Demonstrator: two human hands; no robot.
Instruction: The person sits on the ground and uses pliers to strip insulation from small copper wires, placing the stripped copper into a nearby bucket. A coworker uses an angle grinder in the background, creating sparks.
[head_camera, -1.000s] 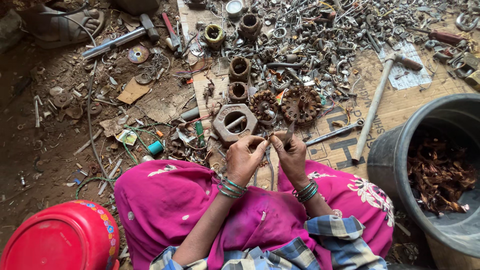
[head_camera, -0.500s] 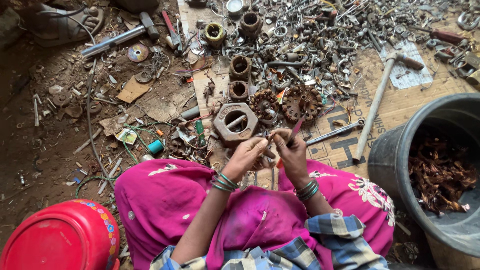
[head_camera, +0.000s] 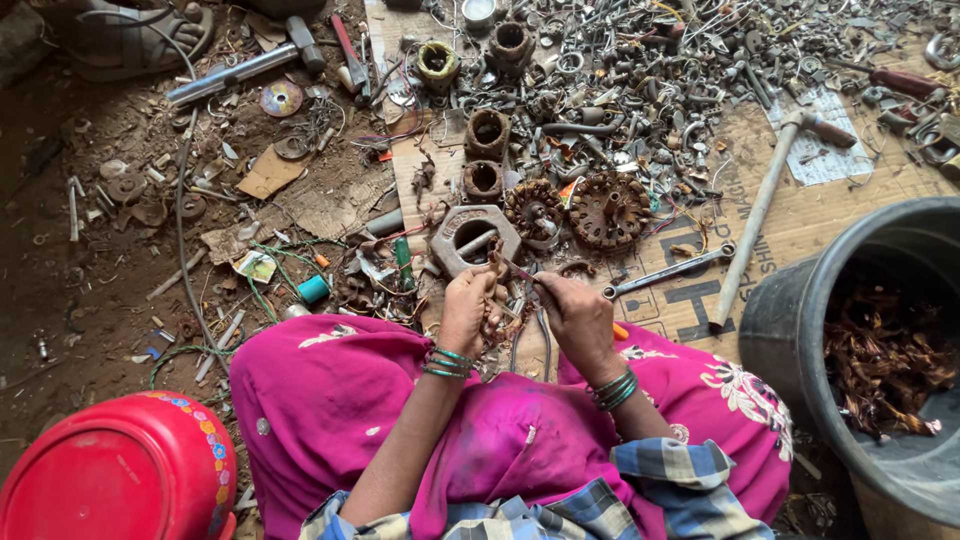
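Note:
My left hand (head_camera: 468, 308) grips a small rusty scrap piece (head_camera: 497, 318) with brown wire strands, just above my lap in pink cloth. My right hand (head_camera: 580, 315) holds a thin screwdriver (head_camera: 520, 272) whose tip points up-left against that piece; a bit of its orange handle shows beside my wrist. Both hands are close together, nearly touching. Right beyond them a large rusty hex nut (head_camera: 470, 238) lies on the ground. Two round rusty toothed motor parts (head_camera: 608, 210) sit past it to the right.
A black bucket (head_camera: 785, 320) with copper wire scraps stands at the right. A red plastic tub (head_camera: 120, 475) is at the lower left. A spanner (head_camera: 668, 272), a long-handled hammer (head_camera: 765, 205), another hammer (head_camera: 245, 68) and several metal scraps cover the cardboard (head_camera: 800, 225) and dirt ahead.
The screwdriver in my right hand has tilted from pointing up to pointing left into the scrap piece. Both hands have shifted slightly.

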